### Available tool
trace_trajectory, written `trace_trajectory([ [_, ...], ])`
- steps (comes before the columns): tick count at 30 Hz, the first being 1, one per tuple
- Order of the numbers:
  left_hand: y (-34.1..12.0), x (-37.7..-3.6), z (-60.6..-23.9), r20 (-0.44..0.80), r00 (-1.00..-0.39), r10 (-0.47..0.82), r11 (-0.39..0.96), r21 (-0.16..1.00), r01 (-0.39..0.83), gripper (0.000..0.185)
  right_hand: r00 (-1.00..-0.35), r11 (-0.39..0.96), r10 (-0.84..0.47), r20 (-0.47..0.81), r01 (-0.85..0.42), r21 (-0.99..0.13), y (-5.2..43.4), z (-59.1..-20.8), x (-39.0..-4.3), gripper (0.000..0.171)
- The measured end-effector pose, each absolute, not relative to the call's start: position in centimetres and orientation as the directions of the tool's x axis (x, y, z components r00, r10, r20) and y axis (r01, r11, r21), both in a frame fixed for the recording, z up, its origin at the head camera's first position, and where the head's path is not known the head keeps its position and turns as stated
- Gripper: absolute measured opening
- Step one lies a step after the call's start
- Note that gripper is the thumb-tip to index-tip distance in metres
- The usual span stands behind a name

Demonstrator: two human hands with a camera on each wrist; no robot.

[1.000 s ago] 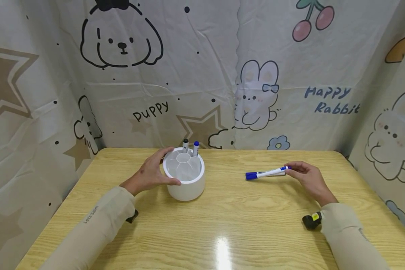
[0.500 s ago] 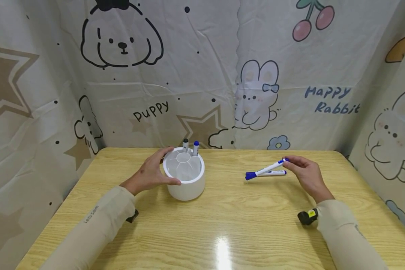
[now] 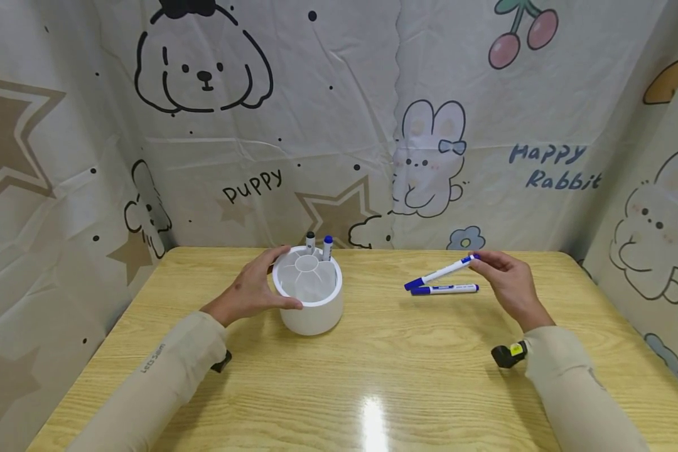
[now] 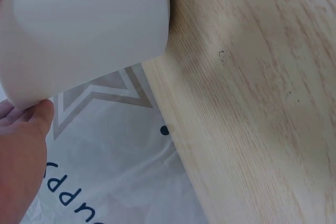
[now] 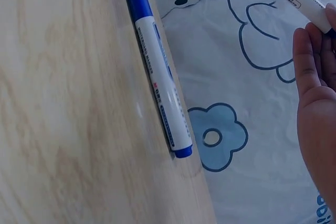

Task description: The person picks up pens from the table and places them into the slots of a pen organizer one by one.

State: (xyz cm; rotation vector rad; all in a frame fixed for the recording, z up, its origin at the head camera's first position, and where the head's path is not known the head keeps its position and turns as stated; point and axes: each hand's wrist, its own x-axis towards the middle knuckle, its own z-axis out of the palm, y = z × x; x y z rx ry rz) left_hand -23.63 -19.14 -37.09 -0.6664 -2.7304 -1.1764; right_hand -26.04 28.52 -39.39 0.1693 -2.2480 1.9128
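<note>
My left hand grips a round white pen holder by its side, thumb across the near rim and fingers at the far side. Clear dividers split its inside into compartments, and a black-capped marker and a blue-capped marker stand at the back. On the right, my right hand pinches a white marker by its tail end, the blue cap tilted down to the left. A second blue-capped marker lies on the table just below it. In the left wrist view the holder's wall fills the upper left.
The wood-grain table reaches back to a printed cloth backdrop, which also hangs at both sides. A camera is strapped under my right wrist.
My right hand has raised the marker off the lying one and shifted slightly left and away from me. The left hand and the pen holder have stayed in place.
</note>
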Motion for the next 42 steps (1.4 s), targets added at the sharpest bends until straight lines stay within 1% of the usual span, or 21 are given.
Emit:
trace_trajectory([
  [4,-19.1,-23.7,-37.2,0.25,-0.903,0.35,0.607,0.673,0.422,0.114,-0.972,0.08,0.026,0.234,-0.231,-0.97,27.8,-39.0,-26.0,0.033],
  [6,-19.1,-23.7,-37.2,0.249,-0.903,0.35,0.608,0.673,0.421,0.114,-0.97,0.06,0.025,0.243,-0.241,-0.969,27.6,-38.9,-26.0,0.029],
  [9,-19.1,-23.7,-37.1,0.245,-0.905,0.349,0.608,0.675,0.417,0.114,-0.969,0.096,0.03,0.245,-0.241,-0.966,27.2,-38.7,-26.0,0.029],
  [12,-19.1,-23.6,-37.1,0.238,-0.906,0.349,0.609,0.678,0.412,0.114,-0.972,0.162,0.041,0.233,-0.224,-0.961,27.0,-38.4,-25.9,0.037],
  [15,-19.1,-23.6,-37.0,0.237,-0.907,0.349,0.609,0.678,0.411,0.114,-0.972,0.193,0.039,0.233,-0.222,-0.956,26.8,-38.1,-26.0,0.042],
  [17,-19.1,-23.6,-37.0,0.241,-0.905,0.35,0.609,0.676,0.415,0.114,-0.97,0.175,0.032,0.24,-0.231,-0.957,26.6,-37.9,-26.0,0.04],
  [21,-19.2,-23.6,-37.0,0.252,-0.901,0.354,0.607,0.671,0.426,0.114,-0.968,0.052,0.013,0.25,-0.249,-0.967,26.0,-37.4,-26.1,0.027],
  [23,-19.2,-23.6,-37.0,0.255,-0.9,0.355,0.606,0.67,0.429,0.114,-0.966,0.018,0.009,0.26,-0.26,-0.965,25.7,-37.3,-26.2,0.023],
  [25,-19.2,-23.6,-37.0,0.257,-0.898,0.358,0.606,0.668,0.433,0.115,-0.963,-0.016,0.004,0.27,-0.27,-0.963,25.4,-37.1,-26.3,0.023],
  [29,-19.2,-23.6,-37.0,0.259,-0.897,0.359,0.597,0.675,0.434,0.115,-0.954,-0.024,-0.009,0.3,-0.3,-0.954,24.9,-36.9,-26.5,0.025],
  [33,-19.2,-23.6,-37.0,0.256,-0.898,0.358,0.59,0.684,0.43,0.115,-0.941,-0.096,-0.036,0.336,-0.331,-0.939,24.4,-36.7,-26.7,0.022],
  [36,-19.2,-23.7,-37.1,0.249,-0.9,0.358,0.59,0.687,0.425,0.115,-0.934,-0.117,-0.047,0.355,-0.348,-0.93,24.0,-36.7,-26.8,0.02],
  [42,-19.2,-23.6,-37.1,0.251,-0.9,0.357,0.586,0.69,0.425,0.115,-0.939,-0.054,-0.047,0.341,-0.338,-0.94,23.5,-36.4,-26.9,0.02],
])
